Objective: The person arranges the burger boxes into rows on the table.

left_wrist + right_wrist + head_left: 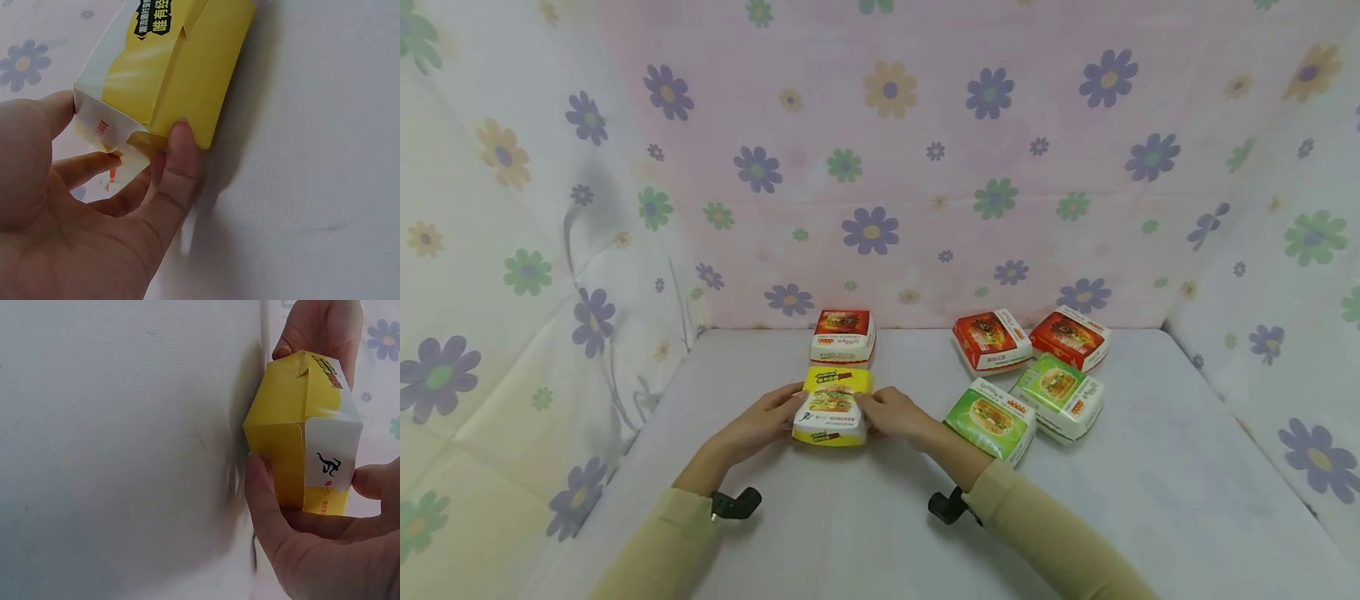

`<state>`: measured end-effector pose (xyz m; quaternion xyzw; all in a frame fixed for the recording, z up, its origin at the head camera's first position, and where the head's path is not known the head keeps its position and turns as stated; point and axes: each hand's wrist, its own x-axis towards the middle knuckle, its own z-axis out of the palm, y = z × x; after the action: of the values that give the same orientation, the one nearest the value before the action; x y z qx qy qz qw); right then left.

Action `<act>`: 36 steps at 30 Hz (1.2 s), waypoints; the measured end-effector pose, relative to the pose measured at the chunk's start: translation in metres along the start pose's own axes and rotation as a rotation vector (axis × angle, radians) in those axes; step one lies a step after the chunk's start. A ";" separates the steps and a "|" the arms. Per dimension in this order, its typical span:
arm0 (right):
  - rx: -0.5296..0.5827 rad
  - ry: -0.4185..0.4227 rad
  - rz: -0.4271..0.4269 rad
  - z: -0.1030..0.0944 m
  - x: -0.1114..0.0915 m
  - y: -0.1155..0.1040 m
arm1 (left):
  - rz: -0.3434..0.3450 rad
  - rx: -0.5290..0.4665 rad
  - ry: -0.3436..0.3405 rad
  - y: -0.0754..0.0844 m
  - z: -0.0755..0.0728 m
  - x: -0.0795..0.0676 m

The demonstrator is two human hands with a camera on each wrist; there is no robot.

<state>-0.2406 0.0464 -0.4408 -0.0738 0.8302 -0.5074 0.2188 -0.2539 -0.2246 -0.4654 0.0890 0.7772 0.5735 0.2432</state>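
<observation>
A yellow and white burger box (833,404) is held between both hands, close over the white table in the head view. My left hand (772,421) grips its left side, thumb on the upper edge. In the left wrist view, the fingers (181,150) curl round a corner of the box, where a white side panel (103,128) shows. On the opposite side my right hand (891,412) holds the box; its thumb (370,480) lies along the top edge and a finger is under the lower one. Just behind stands a red and white burger box (842,335).
Right of the hands sit two red burger boxes (992,340) at the back and two green burger boxes (992,419) nearer, one partly behind the right forearm. Flowered cloth (880,167) walls in the back and sides of the white table (850,533).
</observation>
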 end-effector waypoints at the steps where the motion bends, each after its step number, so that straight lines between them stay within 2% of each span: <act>1: -0.005 -0.007 0.003 0.000 0.001 0.000 | -0.007 -0.001 0.004 -0.001 -0.001 0.000; 13: -0.006 -0.021 0.047 0.007 0.008 0.006 | -0.052 -0.008 0.022 -0.006 -0.003 -0.005; 26: -0.001 -0.021 0.020 0.007 0.011 0.007 | -0.053 0.025 0.034 -0.005 -0.005 -0.004; 36: 0.003 -0.024 0.046 0.006 0.009 0.006 | -0.072 0.037 0.045 -0.005 -0.004 -0.006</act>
<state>-0.2452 0.0412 -0.4511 -0.0605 0.8283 -0.5025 0.2403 -0.2500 -0.2318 -0.4680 0.0525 0.7957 0.5517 0.2443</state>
